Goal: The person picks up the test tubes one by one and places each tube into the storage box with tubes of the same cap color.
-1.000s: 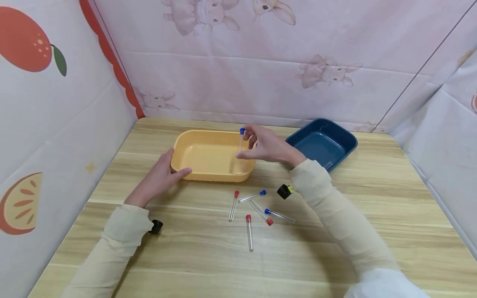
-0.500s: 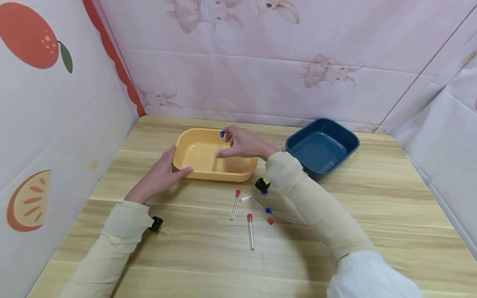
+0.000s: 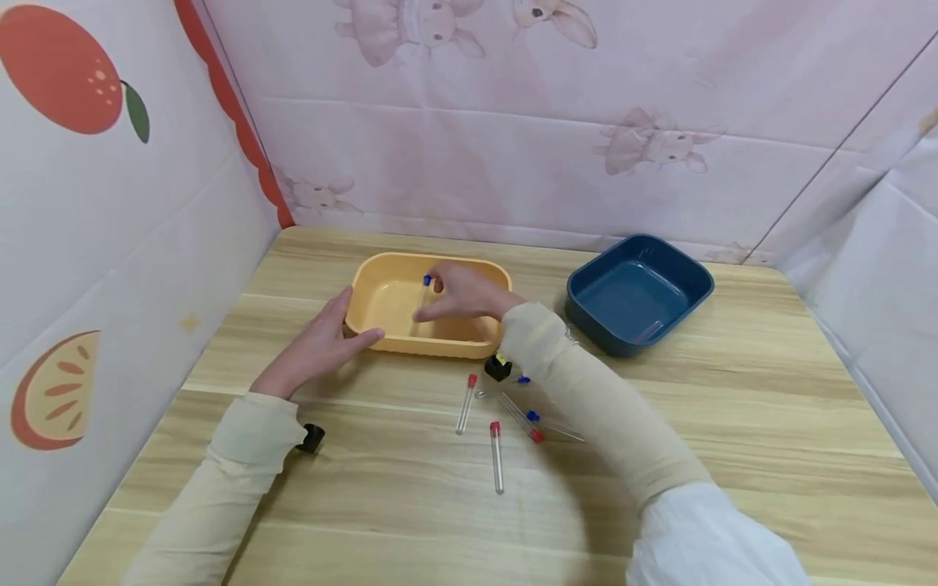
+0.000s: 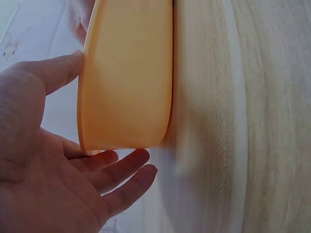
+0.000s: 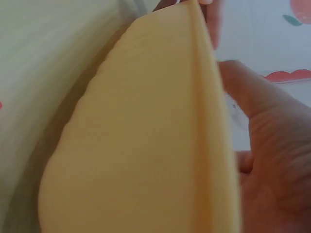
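Observation:
The yellow tray [image 3: 432,345] has its left front corner held by my left hand [image 3: 318,342], the thumb at the front rim and the fingers along the end wall. In the left wrist view those fingers [image 4: 124,167] lie against the tray's outside. My right hand [image 3: 465,295] is over the tray's interior and pinches a clear test tube with a blue cap [image 3: 427,280]. The tube hangs nearly upright, cap on top; whether its lower end touches the floor I cannot tell. In the right wrist view the tray wall [image 5: 131,126] hides the tube and most fingers.
Red-capped test tubes [image 3: 497,457] and blue-capped ones [image 3: 532,416] lie scattered on the wooden table [image 3: 381,505], partly under my right forearm. A dark blue tray [image 3: 637,289] stands at the back right, with a faint tube-like thing inside. Printed fabric walls surround the table.
My right hand has moved left from the yellow tray's right end, then lower into it, carrying the blue-capped test tube. My left hand keeps its place on the tray corner.

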A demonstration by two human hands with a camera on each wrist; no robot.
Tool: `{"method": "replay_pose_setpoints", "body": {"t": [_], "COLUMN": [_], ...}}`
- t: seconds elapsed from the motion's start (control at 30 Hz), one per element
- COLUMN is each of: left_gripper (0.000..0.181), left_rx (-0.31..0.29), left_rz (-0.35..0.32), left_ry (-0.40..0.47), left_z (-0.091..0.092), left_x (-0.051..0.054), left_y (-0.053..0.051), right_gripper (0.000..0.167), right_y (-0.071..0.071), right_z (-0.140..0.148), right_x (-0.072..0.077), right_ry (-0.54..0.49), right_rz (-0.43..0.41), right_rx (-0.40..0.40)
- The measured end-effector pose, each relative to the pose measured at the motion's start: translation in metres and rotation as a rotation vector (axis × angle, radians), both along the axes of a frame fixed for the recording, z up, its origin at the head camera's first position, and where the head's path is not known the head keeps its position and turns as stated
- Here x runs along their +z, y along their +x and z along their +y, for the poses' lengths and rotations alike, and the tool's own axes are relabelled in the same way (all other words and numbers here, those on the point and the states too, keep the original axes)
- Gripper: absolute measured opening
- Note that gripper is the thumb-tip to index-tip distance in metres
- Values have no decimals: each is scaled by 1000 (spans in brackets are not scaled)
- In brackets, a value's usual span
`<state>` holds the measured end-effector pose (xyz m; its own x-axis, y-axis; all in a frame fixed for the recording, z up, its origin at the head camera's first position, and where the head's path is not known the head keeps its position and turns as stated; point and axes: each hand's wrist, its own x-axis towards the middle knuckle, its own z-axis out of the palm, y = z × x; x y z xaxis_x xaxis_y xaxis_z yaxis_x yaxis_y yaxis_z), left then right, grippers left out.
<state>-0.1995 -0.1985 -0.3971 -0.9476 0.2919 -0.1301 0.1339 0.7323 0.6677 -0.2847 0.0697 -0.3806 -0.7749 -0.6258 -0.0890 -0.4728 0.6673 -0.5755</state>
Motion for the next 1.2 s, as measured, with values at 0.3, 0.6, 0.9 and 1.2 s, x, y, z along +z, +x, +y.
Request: {"method": "replay_pose_setpoints", "body": {"t": [0.3,0.6,0.9,1.2], "left_gripper": [108,106,106,108], "left_rx": [0,-3,4,29], "left_rz": [1,5,5,-9], "left_ry": [-1,10,16,10], "left_z": [3,6,4,1], "left_x": [0,-1,-3,0], "left_y": [2,0,0,2], "right_gripper": [78,69,71,82], "right_y": [-1,-2,0,3], "right_z": [-8,-12,-15,-9], "right_x": [-11,-21,-22,-10], "right_ry": [41,72,91,85], "right_rz": [-9,-16,12,37], "right_rx": [15,-14,-20,-20]}}
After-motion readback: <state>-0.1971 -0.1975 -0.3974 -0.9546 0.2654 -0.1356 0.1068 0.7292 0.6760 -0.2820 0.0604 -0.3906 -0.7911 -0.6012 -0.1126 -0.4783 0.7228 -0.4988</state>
